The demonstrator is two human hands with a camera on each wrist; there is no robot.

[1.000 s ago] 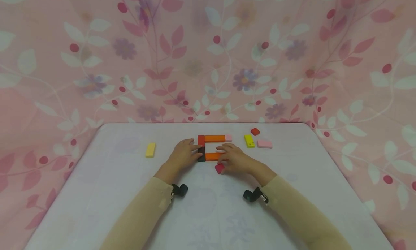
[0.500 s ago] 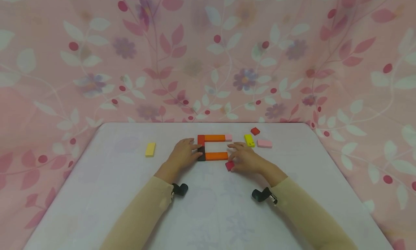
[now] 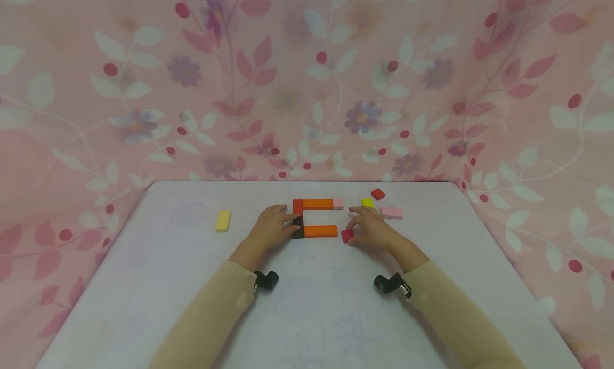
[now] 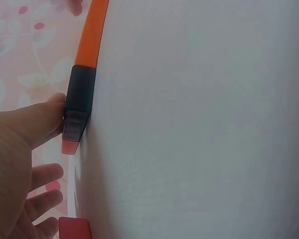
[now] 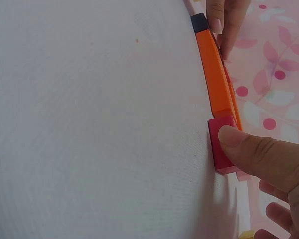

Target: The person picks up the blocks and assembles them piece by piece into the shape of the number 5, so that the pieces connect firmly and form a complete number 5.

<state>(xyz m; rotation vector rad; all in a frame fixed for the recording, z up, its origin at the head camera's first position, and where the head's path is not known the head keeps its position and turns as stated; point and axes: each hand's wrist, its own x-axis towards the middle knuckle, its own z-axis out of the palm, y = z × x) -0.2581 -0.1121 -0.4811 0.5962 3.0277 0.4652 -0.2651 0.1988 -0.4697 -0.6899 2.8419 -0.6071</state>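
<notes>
In the head view my left hand (image 3: 272,226) lies beside a black block (image 3: 298,229), its index fingertip and thumb touching that block near where it meets a red block (image 3: 297,205). From these two, an upper orange block (image 3: 317,204) with a small pink block (image 3: 338,203) at its end and a lower orange block (image 3: 320,231) extend rightward. My right hand (image 3: 374,231) pinches a small crimson block (image 5: 220,142) just off the lower orange block's right end. Its thumb (image 5: 239,142) presses the crimson block's side in the right wrist view.
Behind the right hand lie a partly covered bright yellow block (image 3: 368,203), a pink block (image 3: 392,213) and a red-orange block (image 3: 378,194). A pale yellow block (image 3: 223,221) sits left of the left hand. Patterned pink cloth (image 3: 307,118) hangs behind the white table (image 3: 297,315).
My right hand has moved right and slightly away from me with the crimson block, uncovering the right end of the lower orange block and overlapping the bright yellow one. The left hand stays put.
</notes>
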